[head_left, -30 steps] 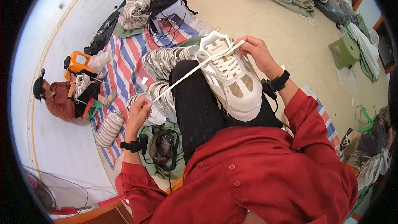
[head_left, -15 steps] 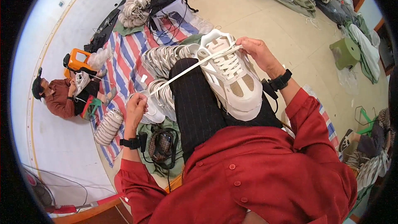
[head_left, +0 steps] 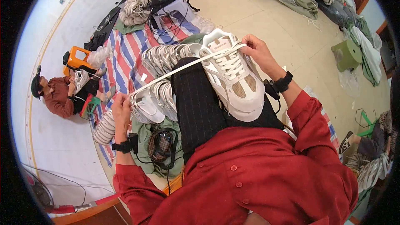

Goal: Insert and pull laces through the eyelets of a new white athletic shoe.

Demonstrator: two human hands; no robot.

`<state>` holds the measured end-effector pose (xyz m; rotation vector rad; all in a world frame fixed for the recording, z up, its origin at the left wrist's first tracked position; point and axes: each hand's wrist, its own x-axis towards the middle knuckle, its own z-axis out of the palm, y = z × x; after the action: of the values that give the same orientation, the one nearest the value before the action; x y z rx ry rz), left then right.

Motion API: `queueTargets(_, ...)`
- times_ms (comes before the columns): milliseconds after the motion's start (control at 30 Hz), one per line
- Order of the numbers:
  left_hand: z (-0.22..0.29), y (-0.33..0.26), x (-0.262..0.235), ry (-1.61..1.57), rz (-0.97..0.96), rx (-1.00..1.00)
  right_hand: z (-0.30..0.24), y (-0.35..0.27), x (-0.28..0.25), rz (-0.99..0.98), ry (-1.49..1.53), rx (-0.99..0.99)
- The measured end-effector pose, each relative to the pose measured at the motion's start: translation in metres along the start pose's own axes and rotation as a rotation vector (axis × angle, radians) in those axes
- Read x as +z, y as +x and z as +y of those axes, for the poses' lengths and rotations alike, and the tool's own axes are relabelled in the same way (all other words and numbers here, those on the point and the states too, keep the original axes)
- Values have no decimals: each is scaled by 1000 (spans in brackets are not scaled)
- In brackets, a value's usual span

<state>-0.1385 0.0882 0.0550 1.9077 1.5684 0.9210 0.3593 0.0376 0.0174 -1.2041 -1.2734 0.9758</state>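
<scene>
A beige and white sneaker [head_left: 237,81] lies across my dark-trousered thighs, its toe toward my body. White lacing crosses its front. My left hand [head_left: 121,110] is closed on one end of a white shoelace [head_left: 166,76], out to the left of my knee. From there the lace runs in a taut, nearly straight line up to the sneaker's top eyelets. Beside the sneaker's collar, my right hand [head_left: 256,52] pinches the lace near the eyelets. Under the stretched lace stand rows of similar shoe uppers [head_left: 148,106].
A striped sheet [head_left: 125,54] covers the floor at left, where another person [head_left: 58,96] sits holding a shoe. A black mesh bag [head_left: 166,2] and bundled uppers [head_left: 137,6] lie at the far left. At right stands a green stool [head_left: 347,54]. A cabled strap device [head_left: 162,146] lies near my left forearm.
My left hand has moved farther left and slightly down, drawing out more lace between it and the sneaker. My right hand has shifted slightly right, still pinching the lace.
</scene>
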Motion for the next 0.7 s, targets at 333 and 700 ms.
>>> queueTargets(333, -9, -14, -22, 37, 8, 49, 0, -1, 10, 49, -37, -97)
queueTargets(700, -33, -19, -31, -21, 31, -19, 4, 0, 8, 44, -71, -103)
